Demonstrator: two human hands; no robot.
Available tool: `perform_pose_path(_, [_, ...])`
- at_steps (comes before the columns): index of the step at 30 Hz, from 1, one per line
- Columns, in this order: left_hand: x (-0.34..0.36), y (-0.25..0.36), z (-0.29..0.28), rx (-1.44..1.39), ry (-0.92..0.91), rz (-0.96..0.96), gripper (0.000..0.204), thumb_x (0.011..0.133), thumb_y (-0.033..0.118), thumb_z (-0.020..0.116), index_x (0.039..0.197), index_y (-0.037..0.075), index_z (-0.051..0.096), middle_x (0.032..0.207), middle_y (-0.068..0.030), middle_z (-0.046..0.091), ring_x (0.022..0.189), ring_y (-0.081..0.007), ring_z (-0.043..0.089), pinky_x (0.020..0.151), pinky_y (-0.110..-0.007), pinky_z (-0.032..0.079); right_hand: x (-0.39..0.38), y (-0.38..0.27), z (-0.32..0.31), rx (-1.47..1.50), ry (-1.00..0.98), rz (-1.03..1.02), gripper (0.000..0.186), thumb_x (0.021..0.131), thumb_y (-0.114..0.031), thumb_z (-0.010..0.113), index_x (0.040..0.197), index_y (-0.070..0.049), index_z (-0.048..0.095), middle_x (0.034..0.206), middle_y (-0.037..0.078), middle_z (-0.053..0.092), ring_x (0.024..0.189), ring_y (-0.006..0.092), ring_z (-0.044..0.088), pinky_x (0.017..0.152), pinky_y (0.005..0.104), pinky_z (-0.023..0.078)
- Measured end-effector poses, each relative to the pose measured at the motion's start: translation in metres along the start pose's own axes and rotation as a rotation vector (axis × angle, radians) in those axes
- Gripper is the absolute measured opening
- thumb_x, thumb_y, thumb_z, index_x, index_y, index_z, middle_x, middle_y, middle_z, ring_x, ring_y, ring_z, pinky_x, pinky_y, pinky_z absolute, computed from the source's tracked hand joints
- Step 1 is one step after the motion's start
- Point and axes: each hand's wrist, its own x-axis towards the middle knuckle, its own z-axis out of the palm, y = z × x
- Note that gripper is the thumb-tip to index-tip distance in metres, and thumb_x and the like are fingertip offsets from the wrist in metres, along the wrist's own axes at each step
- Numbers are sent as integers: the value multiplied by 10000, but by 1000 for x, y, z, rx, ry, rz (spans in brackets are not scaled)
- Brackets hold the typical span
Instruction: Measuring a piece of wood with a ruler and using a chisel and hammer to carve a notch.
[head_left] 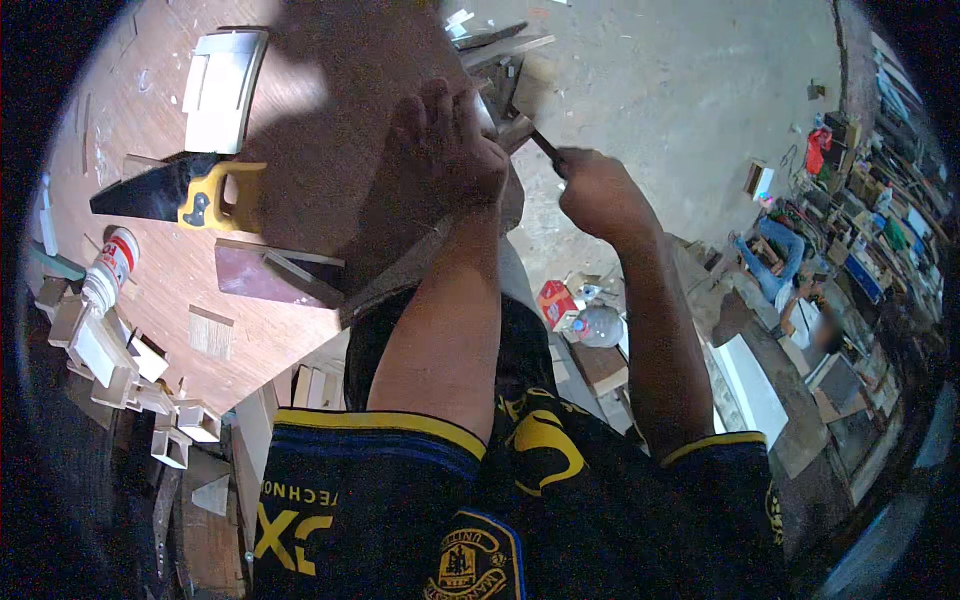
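My left hand [455, 150] is at the edge of the plywood bench [140, 75], fingers partly curled against a small wooden piece [515, 132], which it grips; its underside is hidden. Just to the right, my right hand [600, 195] is closed round a long, narrow dark tool [540, 140], whose far end meets that piece. A yellow-handled handsaw [150, 195] lies on the bench left of my left hand, below a white panel [220, 90]. A maroon board [280, 275] lies nearer me, with a narrow strip on it.
White container [110, 270] and wooden offcuts [90, 345] line the bench's left edge. On the floor at right are a water jug [598, 325], a red box [555, 300] and a white board [750, 390]. Another person [785, 280] reclines beside piled timber [890, 220] at far right.
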Motion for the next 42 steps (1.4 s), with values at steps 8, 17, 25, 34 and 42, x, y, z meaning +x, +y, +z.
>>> perform_pose_path(8, [3,2,-11,1,-35,5,307,832,217,555,1103,87,616,1251,-179,529,1238,-441,394,1041,-586,272,4,14,5,-17,122,-167,211,780,-85,466,892,9,619,840,258,626,853,423,602,754,488,475])
perform_pose_path(17, [2,-6,4,23,166,58,301,811,193,556,1082,85,628,1267,-144,532,1213,-435,419,1032,-594,284,23,0,7,-158,124,-59,207,738,-103,506,819,27,645,848,263,632,825,415,625,773,467,499])
perform_pose_path(25, [10,-1,-12,99,151,-15,291,792,178,557,1057,82,633,1268,-123,538,1227,-418,413,1038,-602,281,15,17,-9,-219,10,-239,285,751,-82,482,955,18,653,951,242,639,886,400,621,825,454,486])
perform_pose_path(34, [-11,-7,-16,-34,61,-75,417,769,302,624,1122,81,602,1318,-122,492,1282,-404,354,1066,-598,230,11,5,-3,-245,-19,-352,234,765,-113,499,889,5,658,833,232,628,811,388,619,774,458,490])
perform_pose_path(42, [-3,-9,-13,119,-77,-50,781,642,726,606,1142,125,602,1307,-105,506,1282,-378,364,1048,-599,237,34,4,-8,-349,-60,-399,249,737,-100,483,875,13,656,968,220,639,907,371,615,808,422,490])
